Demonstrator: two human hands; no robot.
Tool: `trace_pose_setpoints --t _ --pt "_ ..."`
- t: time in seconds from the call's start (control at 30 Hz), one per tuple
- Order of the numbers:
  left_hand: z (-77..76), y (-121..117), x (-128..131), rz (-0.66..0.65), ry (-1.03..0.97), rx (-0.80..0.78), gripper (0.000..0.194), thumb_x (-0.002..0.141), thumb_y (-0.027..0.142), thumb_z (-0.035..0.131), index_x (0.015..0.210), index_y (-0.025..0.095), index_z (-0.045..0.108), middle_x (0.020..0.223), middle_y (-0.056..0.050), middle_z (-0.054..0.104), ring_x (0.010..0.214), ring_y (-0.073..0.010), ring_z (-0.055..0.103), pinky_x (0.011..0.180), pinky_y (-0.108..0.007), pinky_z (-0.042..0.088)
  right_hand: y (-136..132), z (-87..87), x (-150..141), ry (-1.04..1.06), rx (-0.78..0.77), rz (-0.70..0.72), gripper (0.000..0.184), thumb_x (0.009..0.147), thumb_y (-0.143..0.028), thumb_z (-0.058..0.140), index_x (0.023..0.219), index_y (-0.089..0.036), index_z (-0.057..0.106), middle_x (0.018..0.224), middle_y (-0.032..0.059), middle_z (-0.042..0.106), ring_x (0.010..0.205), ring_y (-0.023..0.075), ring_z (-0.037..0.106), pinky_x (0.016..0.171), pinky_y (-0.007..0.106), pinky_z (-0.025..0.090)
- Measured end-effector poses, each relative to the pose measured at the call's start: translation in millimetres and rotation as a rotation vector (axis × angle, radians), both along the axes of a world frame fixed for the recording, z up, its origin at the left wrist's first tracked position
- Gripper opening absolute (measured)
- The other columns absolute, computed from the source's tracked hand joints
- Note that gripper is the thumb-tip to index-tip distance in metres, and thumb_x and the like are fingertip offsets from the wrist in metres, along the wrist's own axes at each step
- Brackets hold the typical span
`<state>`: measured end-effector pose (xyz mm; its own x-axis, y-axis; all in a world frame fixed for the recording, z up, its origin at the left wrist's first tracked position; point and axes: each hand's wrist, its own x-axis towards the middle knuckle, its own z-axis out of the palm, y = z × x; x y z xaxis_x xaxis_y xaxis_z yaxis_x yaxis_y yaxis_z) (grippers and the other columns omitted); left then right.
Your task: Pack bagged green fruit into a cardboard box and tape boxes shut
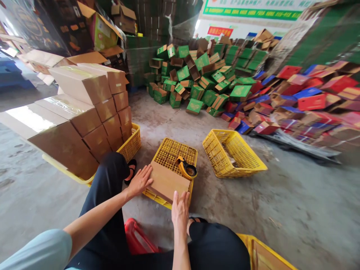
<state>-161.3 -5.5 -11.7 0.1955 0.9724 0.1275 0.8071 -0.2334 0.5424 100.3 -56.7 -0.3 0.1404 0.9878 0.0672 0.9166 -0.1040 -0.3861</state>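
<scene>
1 R hand (180, 210), nearer, fingers straight, on near side of cardboard box (168, 180) by its R end; L hand (142, 180) flat at L end — box just ahead, long axis L-R, atop yellow crate (176, 148), tape dispenser (185, 168) just beyond.

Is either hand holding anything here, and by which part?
Nothing is visibly gripped. The left hand rests open at the left end of the cardboard box; the right hand is at its near right corner, fingers extended.
</scene>
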Motion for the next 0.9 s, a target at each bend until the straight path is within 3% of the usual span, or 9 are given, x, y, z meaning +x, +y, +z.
trace_pose_setpoints --t 0.13,0.23,0.4,0.63,0.77,0.9 --pt "-4.1 -1 -1 0.011 -0.190 -0.080 0.076 0.105 0.065 0.025 0.166 0.019 0.023 0.173 -0.010 0.013 0.161 -0.0263 0.008 0.131 -0.047 0.015 -4 6.4 -20 -0.173 -0.012 -0.049 0.095 0.103 -0.066 0.015 0.156 0.011 0.034 0.163 0.0344 0.029 0.154 0.0460 0.027 0.120 0.064 0.025" --pt "-2.5 -1 0 0.017 -0.354 -0.149 0.078 0.105 0.067 0.022 0.167 0.020 0.023 0.174 -0.008 0.009 0.161 -0.0237 0.006 0.132 -0.044 0.012 0 9.1 -40 -0.254 0.026 0.006 0.091 0.105 -0.062 0.019 0.156 0.012 0.031 0.164 0.0342 0.027 0.154 0.0457 0.027 0.122 0.064 0.020" --pt "0.4 0 3 0.076 -0.534 -0.206 0.079 0.104 0.069 0.023 0.165 0.019 0.027 0.173 -0.006 0.014 0.161 -0.0227 0.009 0.132 -0.042 0.010 14 12.2 -63 -0.279 -0.025 0.060 0.087 0.104 -0.058 0.032 0.156 0.013 0.031 0.163 0.0354 0.027 0.153 0.0462 0.029 0.123 0.060 0.022" --pt "0.2 1 6 0.115 -0.637 -0.230 0.081 0.103 0.071 0.024 0.164 0.018 0.031 0.173 -0.007 0.013 0.161 -0.0241 0.009 0.133 -0.043 0.009 23 25.1 -101 -0.290 -0.109 0.141 0.085 0.104 -0.052 0.038 0.157 0.013 0.027 0.165 0.0345 0.022 0.155 0.0438 0.026 0.124 0.057 0.022" --pt "0.2 2 6 0.138 -0.699 -0.249 0.081 0.103 0.070 0.024 0.163 0.017 0.033 0.173 -0.006 0.009 0.161 -0.0240 0.011 0.132 -0.043 0.011 29 28.7 -132 -0.245 -0.126 0.266 0.074 0.103 -0.038 0.042 0.159 0.007 0.027 0.167 0.0296 0.022 0.157 0.0397 0.024 0.126 0.054 0.021" --pt "4.6 5 4 0.178 -0.761 -0.272 0.078 0.104 0.066 0.022 0.161 0.016 0.039 0.171 -0.006 0.021 0.159 -0.0231 0.023 0.131 -0.043 0.018 36 28.1 -150 -0.208 -0.110 0.397 0.068 0.099 -0.022 0.041 0.162 -0.001 0.027 0.167 0.0242 0.028 0.157 0.0363 0.025 0.125 0.053 0.022"
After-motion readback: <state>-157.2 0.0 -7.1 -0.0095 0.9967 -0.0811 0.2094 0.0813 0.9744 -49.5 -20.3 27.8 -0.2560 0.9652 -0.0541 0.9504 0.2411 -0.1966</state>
